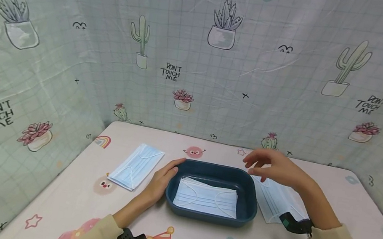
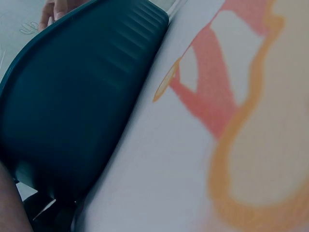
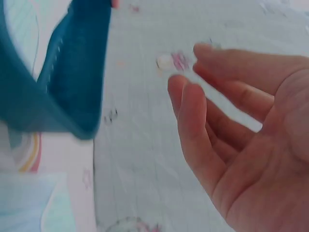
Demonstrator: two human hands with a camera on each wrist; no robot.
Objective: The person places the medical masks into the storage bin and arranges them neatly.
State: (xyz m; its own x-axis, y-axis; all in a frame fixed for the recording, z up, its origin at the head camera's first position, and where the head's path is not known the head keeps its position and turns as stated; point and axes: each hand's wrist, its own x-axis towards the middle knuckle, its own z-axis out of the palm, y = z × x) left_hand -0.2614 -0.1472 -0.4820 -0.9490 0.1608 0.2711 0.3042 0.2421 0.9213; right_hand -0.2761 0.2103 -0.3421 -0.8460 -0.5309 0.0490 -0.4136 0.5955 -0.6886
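We count one left hand (image 1: 158, 183), one right hand (image 1: 275, 167), one tray (image 1: 208, 217) by the left, at least one mask (image 1: 136, 166) beside each — several more, overlapping, inside the tray.

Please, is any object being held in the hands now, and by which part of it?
Nothing is plainly held. The left hand rests against the left end of the blue container, without a clear grip; the right hand is empty.
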